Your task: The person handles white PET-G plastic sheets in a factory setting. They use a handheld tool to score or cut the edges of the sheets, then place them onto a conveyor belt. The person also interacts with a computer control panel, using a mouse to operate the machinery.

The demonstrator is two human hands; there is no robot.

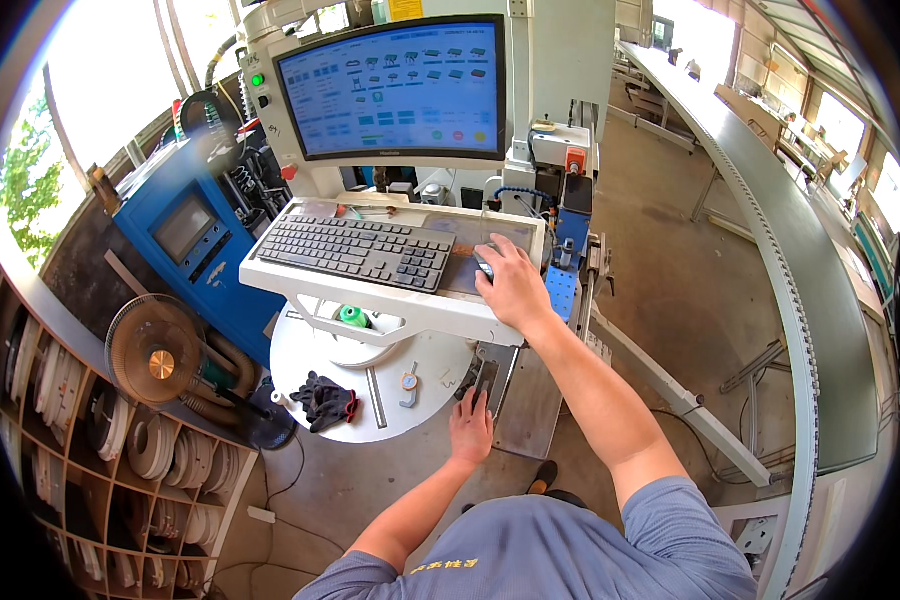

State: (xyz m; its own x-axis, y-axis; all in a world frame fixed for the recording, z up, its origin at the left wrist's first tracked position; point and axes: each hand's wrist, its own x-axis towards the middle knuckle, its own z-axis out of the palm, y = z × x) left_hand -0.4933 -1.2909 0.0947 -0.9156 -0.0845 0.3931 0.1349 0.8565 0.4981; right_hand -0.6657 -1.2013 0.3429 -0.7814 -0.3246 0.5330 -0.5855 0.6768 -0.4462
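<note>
Mouse (483, 265) under right hand (516, 284), keyboard (358, 250) alongside

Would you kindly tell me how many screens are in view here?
2: the large lit monitor behind the keyboard, and the small grey screen on the blue cabinet. Others may be hidden.

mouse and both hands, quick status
Right hand on the mouse. Left hand by the round white table's edge, contact unclear. Keyboard left of mouse, not blocking.
</note>
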